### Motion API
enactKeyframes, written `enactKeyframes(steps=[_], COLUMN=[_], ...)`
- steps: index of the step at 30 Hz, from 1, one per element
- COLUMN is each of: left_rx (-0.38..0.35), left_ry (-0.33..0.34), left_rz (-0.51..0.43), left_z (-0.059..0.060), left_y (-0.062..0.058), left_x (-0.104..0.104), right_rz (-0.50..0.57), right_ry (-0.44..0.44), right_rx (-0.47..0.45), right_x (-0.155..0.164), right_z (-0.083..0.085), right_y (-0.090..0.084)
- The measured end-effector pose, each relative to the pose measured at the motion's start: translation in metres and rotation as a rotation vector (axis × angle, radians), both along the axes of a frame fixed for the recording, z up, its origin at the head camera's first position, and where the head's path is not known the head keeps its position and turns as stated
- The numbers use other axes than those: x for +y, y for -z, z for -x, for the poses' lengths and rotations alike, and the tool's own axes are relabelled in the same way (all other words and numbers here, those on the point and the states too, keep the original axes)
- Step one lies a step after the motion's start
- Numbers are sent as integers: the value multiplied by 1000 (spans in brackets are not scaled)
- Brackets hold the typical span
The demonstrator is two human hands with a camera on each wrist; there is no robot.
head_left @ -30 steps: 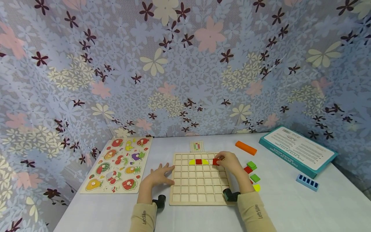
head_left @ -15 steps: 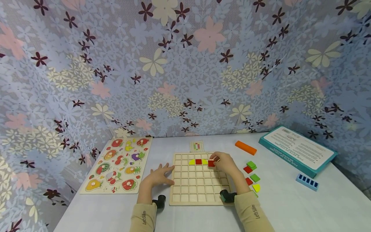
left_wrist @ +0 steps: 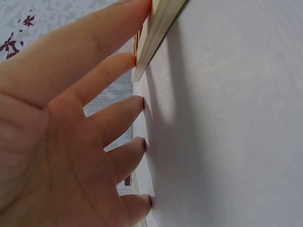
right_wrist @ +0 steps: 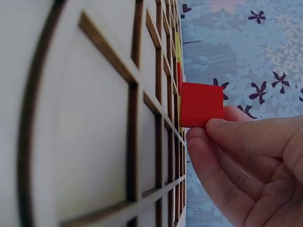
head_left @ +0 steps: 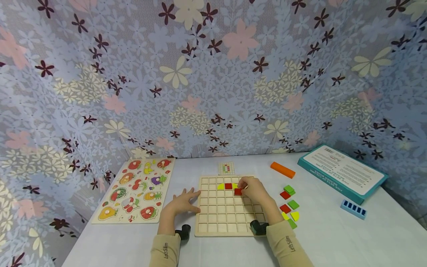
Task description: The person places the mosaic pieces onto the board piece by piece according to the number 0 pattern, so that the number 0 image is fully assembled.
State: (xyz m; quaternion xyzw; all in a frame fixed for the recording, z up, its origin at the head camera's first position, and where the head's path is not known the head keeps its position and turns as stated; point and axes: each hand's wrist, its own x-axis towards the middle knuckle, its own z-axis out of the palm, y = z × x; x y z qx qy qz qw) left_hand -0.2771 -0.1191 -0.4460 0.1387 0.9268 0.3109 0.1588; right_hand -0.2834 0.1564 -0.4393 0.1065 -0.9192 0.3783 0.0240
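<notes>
My right hand (head_left: 255, 191) pinches a red square tile (right_wrist: 202, 104) between thumb and fingers. In the head view that tile overlaps the wooden grid board (head_left: 217, 218), just below a yellow piece (head_left: 235, 185) with a curved edge. Left of it, in the same row, lie another red tile (head_left: 228, 186) and a second yellow piece (head_left: 221, 186). My left hand (head_left: 181, 203) is spread at the board's left side, its thumb and index fingertip right at the edge. The left wrist view shows its fingers (left_wrist: 116, 120) extended and holding nothing.
Loose red, green and yellow tiles (head_left: 293, 204) lie right of the board. A small pattern card (head_left: 227, 168) sits behind it. A fruit puzzle board (head_left: 135, 191) is at left; an orange block (head_left: 282, 170), a teal box (head_left: 343, 172) and a blue slotted piece (head_left: 354, 209) are at right.
My right hand has moved left across the board with the red tile, which now sits slightly nearer to me. More loose tiles show beside the right sleeve. My left hand has stayed put.
</notes>
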Motion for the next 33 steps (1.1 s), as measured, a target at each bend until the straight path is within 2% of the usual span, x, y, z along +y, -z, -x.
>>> enactKeyframes(steps=[13, 22, 33], left_rx=[-7, -6, -10], left_ry=[-7, -13, -9], left_rz=[7, 13, 6], left_z=[0, 2, 1], left_y=[0, 2, 1], left_x=[0, 0, 0], right_rz=[-47, -88, -150], right_ry=[-16, 2, -80], right_rx=[5, -36, -44], right_x=[-1, -2, 0], right_z=[3, 3, 3], right_y=[6, 6, 7])
